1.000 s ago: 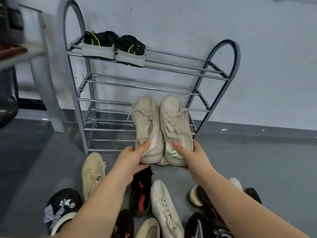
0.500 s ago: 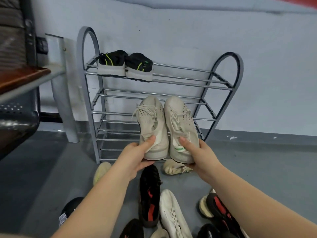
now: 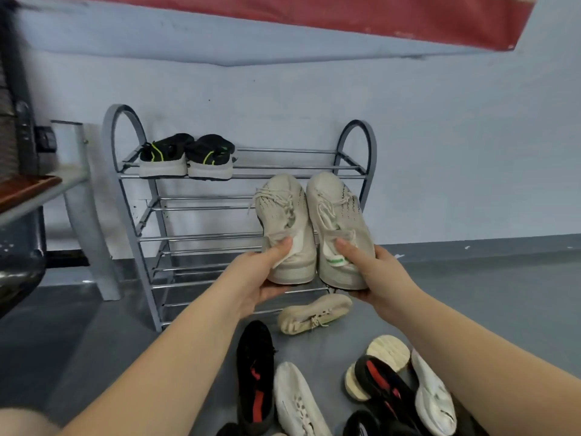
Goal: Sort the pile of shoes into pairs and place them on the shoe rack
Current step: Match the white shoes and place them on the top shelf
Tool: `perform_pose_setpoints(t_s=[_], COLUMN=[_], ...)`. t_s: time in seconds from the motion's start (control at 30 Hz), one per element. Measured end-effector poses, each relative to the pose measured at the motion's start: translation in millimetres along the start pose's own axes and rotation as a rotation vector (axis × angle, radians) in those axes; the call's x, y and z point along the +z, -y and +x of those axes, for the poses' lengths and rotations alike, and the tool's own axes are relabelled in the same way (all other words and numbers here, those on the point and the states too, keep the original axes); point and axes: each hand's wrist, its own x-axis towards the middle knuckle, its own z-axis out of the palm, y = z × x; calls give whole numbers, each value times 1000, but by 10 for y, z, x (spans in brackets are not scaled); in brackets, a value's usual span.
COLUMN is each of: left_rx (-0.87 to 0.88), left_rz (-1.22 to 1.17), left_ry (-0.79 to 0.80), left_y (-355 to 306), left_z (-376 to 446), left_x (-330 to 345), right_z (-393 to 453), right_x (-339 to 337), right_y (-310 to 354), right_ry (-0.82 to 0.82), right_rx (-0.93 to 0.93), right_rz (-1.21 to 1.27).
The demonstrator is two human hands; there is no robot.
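Both hands, left hand and right hand, are pinching the beige pair by the heels, fingers curled underneath, before the shoe rack (toes leading); keeping them level is easing them onto the top rails.

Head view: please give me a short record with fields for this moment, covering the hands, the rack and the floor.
left hand: holds the heel of the left beige sneaker, thumb on top
right hand: holds the heel of the right beige sneaker
held pair: side by side, toes toward the shoe rack, not yet on a shelf
top shelf: black pair with lime stripes, left side
floor: one beige shoe on its side, black shoe with red marks, white shoe, others
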Motion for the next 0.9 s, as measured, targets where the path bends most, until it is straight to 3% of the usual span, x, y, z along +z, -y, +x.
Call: perform_pose_setpoints(t_s=[0.37,0.73,0.9], left_rx=[41,108,201], left_rz=[-40,-152,-63], left_ry=[26,-70,-97], left_y=[-383,-625,-720], left_z=[299,1030,1406], left_x=[328,356,388], right_z=[316,1096,1515], right_x=[-119,57,89], right_y=[381,629,637], right_ry=[-84,-121,-128], right_rx=[6,40,80], right_rz=[29,7,38])
